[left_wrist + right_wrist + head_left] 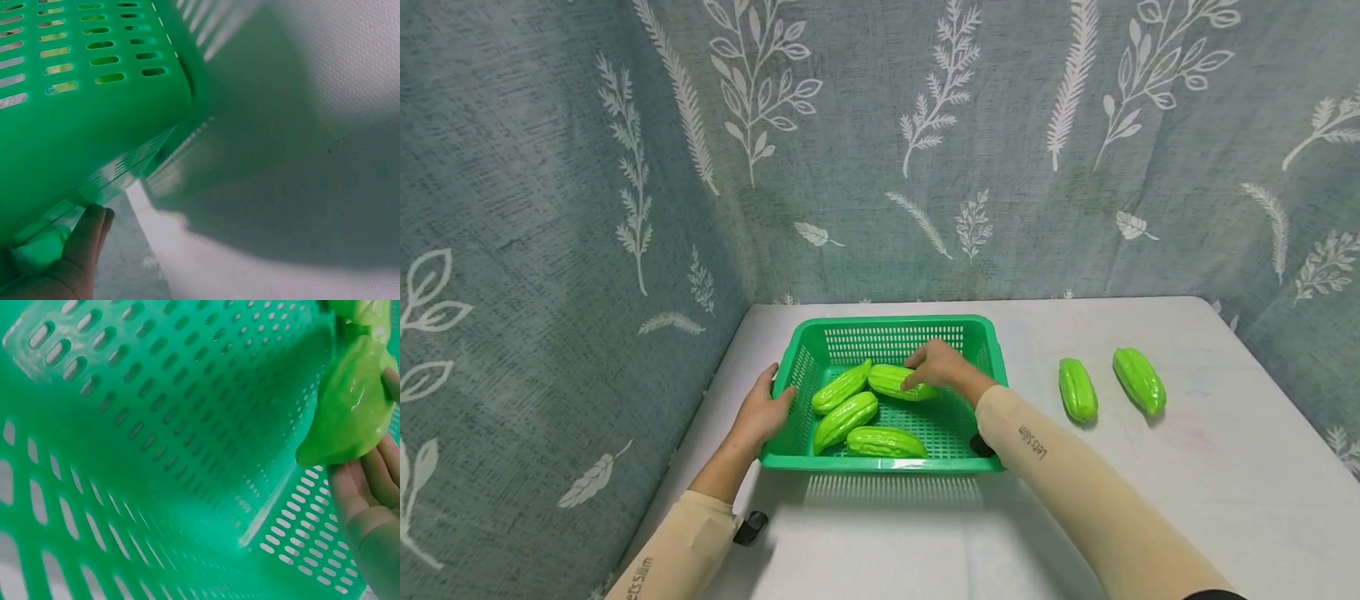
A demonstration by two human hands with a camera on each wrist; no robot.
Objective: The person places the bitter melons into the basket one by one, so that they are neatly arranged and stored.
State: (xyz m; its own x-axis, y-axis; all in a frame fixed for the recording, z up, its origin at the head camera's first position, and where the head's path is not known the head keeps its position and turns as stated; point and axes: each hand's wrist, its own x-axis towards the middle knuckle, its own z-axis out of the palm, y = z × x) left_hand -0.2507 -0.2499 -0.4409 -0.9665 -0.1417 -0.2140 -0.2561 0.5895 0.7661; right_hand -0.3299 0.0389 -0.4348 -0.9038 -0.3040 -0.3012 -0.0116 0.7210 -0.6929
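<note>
Inside a green plastic basket (880, 464) lie several bright green, ridged bitter melons. My right hand (946, 367) reaches into the basket and holds one bitter melon (887, 381) near the back, thumb on one side and fingers on the other. In the right wrist view the pointed end of this bitter melon (350, 403) sticks out past the fingers. The left hand (763, 408) grips the basket's left rim, its thumb over the edge and the fingers outside. Three other bitter melons, one of them at the front (886, 442), rest on the basket floor.
Two more bitter melons lie on the white table to the right of the basket, one nearer (1078, 390) and one farther right (1139, 381). A patterned grey-green curtain (865, 250) closes off the back and the left side.
</note>
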